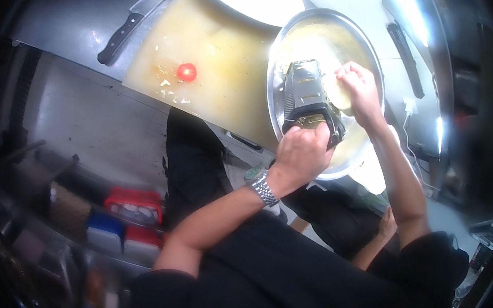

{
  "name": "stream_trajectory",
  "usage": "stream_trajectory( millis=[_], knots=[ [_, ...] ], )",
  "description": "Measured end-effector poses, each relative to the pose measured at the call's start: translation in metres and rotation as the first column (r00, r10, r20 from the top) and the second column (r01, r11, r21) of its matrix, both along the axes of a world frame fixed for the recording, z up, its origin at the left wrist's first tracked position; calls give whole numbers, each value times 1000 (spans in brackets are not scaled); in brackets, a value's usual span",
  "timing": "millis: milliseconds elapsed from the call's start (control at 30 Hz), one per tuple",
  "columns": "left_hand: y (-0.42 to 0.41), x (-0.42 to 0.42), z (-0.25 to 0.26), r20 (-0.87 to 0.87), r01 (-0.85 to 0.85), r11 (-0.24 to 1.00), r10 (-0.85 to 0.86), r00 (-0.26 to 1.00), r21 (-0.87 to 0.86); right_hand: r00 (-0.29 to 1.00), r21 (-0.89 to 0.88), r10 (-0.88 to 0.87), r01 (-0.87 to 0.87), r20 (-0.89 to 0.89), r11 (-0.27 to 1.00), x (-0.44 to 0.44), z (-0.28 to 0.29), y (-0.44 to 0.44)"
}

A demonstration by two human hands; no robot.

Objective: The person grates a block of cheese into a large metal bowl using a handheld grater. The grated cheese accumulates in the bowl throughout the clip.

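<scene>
My left hand (303,151), a metal watch on its wrist, is closed on the black-rimmed handle end of a box grater (304,87). The grater lies tilted inside a large oval metal bowl (274,107). In my right hand (359,87) is a pale yellow piece of food (340,95), pressed to the grater's right side; glare hides whether it is cheese or a vegetable. Pale shreds (285,65) lie in the bowl by the grater's far end, partly washed out by light.
Left of the bowl, a cutting board (222,77) bears a cut tomato piece (186,72) and pale scraps (164,83). A black-handled kitchen knife (120,39) lies beyond it. Another person's hand (387,225) shows at lower right. Lidded tubs (104,234) stand at lower left.
</scene>
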State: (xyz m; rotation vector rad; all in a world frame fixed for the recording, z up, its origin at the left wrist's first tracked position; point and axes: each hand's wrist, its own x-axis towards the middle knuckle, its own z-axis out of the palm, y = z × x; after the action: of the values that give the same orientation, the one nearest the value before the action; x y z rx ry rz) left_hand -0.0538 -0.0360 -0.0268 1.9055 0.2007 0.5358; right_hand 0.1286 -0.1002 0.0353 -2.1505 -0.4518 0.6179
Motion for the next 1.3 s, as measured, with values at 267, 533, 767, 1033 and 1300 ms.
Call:
stream_trajectory(
  millis=[267,533,767,1033,1300],
  knots=[
    [-2,8,14,-64,30,1000,-31,997,-6,721,-127,89,-1,687,992,73,-85,-13],
    [-5,12,27,-18,31,995,-33,999,-94,966,-660,238,-112,103,743,69,8,10],
    [-2,10,24,-79,-15,998,11,997,-56,996,85,-14,7,88,996,15,65,-40],
    [-3,7,30,-156,19,999,-23,987,-28,902,35,-20,6,431,999,-33,40,-50],
    [-1,8,33,-160,21,1000,-22,987,-13,980,727,-120,198,-159,658,-41,13,-33]
  ],
)
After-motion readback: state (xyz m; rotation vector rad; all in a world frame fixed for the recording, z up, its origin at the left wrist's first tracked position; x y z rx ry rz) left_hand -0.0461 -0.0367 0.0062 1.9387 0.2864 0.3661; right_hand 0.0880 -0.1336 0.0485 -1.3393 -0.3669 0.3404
